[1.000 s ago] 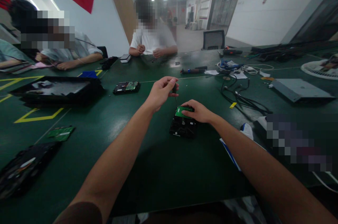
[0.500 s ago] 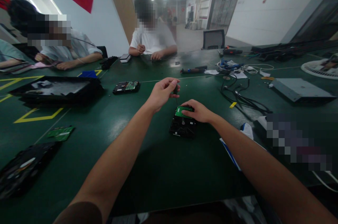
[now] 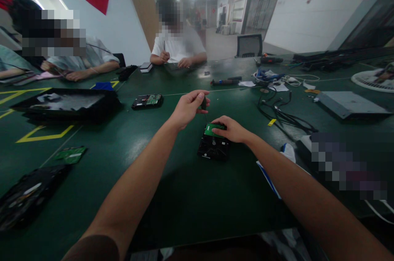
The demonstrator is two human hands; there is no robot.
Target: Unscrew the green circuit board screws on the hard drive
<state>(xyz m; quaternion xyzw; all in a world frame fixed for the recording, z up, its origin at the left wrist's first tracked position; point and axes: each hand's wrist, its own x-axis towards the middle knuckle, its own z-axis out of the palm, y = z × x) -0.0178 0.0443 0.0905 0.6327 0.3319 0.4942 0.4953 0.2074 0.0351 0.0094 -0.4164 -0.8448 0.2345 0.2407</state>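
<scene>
A black hard drive (image 3: 213,149) lies on the green table in front of me, its green circuit board (image 3: 209,129) facing up at the far end. Pinched in the fingers of my left hand (image 3: 187,109) is a screwdriver (image 3: 204,104) with a dark handle, held upright. Its thin shaft runs down to the far left edge of the board; the tip is too small to make out. My right hand (image 3: 231,129) grips the drive from the right, fingers over the far edge and thumb across the board, hiding part of it.
Another hard drive (image 3: 147,101) lies beyond my left arm, near a black tray (image 3: 70,110). At left are a loose circuit board (image 3: 72,154) and a dark device (image 3: 29,195). Black cables (image 3: 278,115) and a metal box (image 3: 351,104) sit at right. Two co-workers sit across the table.
My left fingers have shifted slightly on the screwdriver handle. The hard drive and my right hand have stayed in place. Across the table, a co-worker's hand has moved slightly to the right.
</scene>
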